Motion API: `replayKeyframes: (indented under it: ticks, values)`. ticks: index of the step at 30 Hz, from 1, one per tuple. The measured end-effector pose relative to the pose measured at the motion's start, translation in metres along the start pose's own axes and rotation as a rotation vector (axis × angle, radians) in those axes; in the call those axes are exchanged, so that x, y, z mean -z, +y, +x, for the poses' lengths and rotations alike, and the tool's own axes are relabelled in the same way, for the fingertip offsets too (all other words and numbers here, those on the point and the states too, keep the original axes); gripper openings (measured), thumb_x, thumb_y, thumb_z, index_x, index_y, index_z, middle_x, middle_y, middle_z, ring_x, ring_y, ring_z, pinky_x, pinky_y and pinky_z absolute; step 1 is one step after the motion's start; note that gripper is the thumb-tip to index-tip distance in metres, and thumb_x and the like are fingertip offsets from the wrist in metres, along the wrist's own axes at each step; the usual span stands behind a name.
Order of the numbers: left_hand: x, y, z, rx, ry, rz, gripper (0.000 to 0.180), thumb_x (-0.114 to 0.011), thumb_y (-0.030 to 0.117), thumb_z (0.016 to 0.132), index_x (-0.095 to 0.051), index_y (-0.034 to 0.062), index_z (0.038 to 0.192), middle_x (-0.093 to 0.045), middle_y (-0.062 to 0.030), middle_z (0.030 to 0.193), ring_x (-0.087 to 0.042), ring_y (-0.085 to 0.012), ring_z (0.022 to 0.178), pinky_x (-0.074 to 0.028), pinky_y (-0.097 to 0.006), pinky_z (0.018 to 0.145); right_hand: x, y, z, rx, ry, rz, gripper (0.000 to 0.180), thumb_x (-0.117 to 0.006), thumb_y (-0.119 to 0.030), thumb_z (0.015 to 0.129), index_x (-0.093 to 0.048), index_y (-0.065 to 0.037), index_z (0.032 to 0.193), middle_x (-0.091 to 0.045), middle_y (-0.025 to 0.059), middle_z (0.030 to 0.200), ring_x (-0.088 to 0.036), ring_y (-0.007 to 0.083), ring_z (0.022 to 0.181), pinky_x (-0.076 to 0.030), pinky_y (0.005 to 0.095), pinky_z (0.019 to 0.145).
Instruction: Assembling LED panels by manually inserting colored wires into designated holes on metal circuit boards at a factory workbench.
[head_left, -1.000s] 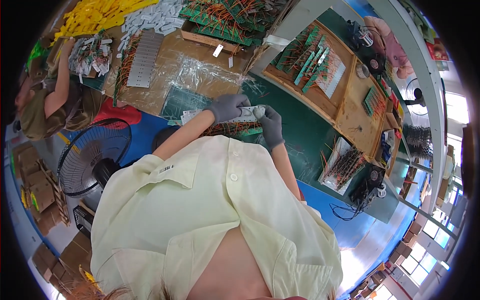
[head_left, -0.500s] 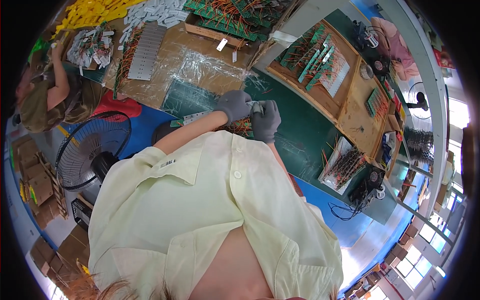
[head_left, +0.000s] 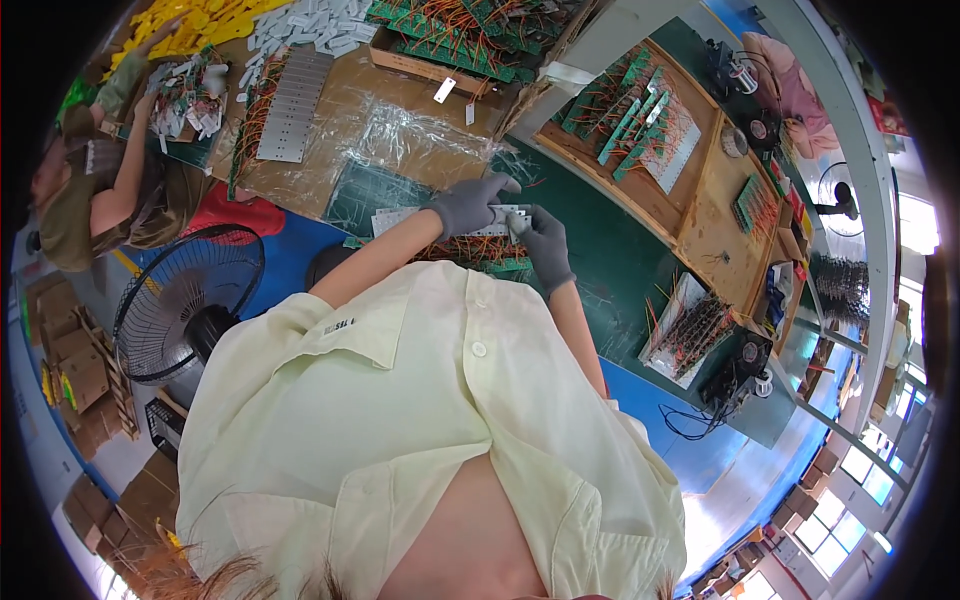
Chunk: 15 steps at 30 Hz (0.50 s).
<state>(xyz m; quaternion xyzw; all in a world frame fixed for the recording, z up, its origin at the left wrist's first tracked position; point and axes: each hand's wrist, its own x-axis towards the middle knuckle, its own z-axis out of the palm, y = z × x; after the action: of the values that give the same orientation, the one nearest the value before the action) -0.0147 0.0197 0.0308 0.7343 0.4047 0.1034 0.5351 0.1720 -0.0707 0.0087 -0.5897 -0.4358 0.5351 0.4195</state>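
Note:
My left hand [head_left: 470, 208], in a grey glove, is over the right part of a pale perforated strip [head_left: 390, 220]; its forefinger is stretched out and nothing shows between its fingers. My right hand [head_left: 546, 250], gloved too, is at the strip's right end, with thumb and fingers pinched around a small whitish piece [head_left: 517, 221]. What that piece is, I cannot make out. Close to my body, next to the strip, lie green circuit boards [head_left: 515, 265] with orange wires [head_left: 480, 247], partly hidden by my left forearm.
A cardboard sheet [head_left: 400, 150] under clear film bears a pale panel [head_left: 295, 105]. Beyond are grey-white parts [head_left: 310, 28], yellow parts [head_left: 200, 22] and a box of wired boards [head_left: 430, 70]. A wooden tray [head_left: 640, 205] stands right, a fan [head_left: 190, 300] left. A co-worker [head_left: 120, 190] handles wired parts.
My hands were together around a small whitish piece. Now they are apart, the left forefinger has stretched out, and more of the pale strip shows between them.

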Motion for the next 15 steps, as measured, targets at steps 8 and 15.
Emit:
replayKeyframes:
  ticks: [8, 15]
  values:
    - [0.022, -0.006, -0.001, 0.002, -0.270, 0.285, 0.034, -0.067, 0.022, 0.082, -0.070, 0.0120, 0.114, -0.073, -0.0100, 0.105, -0.069, -0.0296, 0.096, -0.051, -0.040, 0.086, -0.004, -0.005, 0.000, -0.100, 0.107, 0.045, 0.020, -0.068, -0.016, 0.096, -0.069, 0.001, 0.106, -0.068, 0.0006, 0.086, -0.058, 0.0051, 0.076, -0.048, 0.0227, 0.067]
    - [0.004, -0.028, -0.001, -0.104, -0.212, -0.374, 0.025, -0.069, 0.009, 0.085, -0.071, 0.0023, 0.110, -0.073, -0.0063, 0.093, -0.066, -0.0141, 0.085, -0.050, -0.030, 0.079, 0.003, -0.002, 0.002, -0.229, -0.161, 0.579, 0.021, -0.070, -0.017, 0.093, -0.069, 0.000, 0.105, -0.068, 0.0030, 0.090, -0.061, 0.0088, 0.083, -0.049, 0.0254, 0.073]
